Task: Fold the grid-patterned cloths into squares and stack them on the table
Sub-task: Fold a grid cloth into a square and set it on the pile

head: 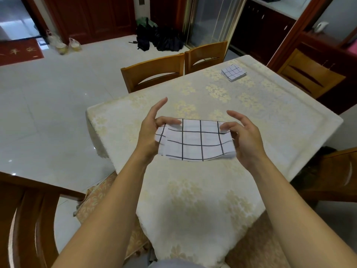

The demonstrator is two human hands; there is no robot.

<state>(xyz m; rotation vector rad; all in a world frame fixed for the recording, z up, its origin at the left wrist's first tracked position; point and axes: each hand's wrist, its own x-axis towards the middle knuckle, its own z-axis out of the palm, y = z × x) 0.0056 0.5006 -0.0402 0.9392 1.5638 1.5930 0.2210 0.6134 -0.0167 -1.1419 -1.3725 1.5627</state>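
Observation:
A white cloth with a black grid (195, 141), folded into a strip, hangs in the air above the table's middle. My left hand (152, 130) pinches its left end between thumb and fingers, with the index finger stretched up. My right hand (242, 136) pinches the right end the same way. A stack of folded grid cloths (233, 72) lies at the far side of the table, well beyond both hands.
The table (270, 117) wears a cream tablecloth with gold flowers. Wooden chairs stand at the far edge (154, 72), the right (309, 74) and the near left (29, 219). Black bags (160, 39) lie on the tiled floor.

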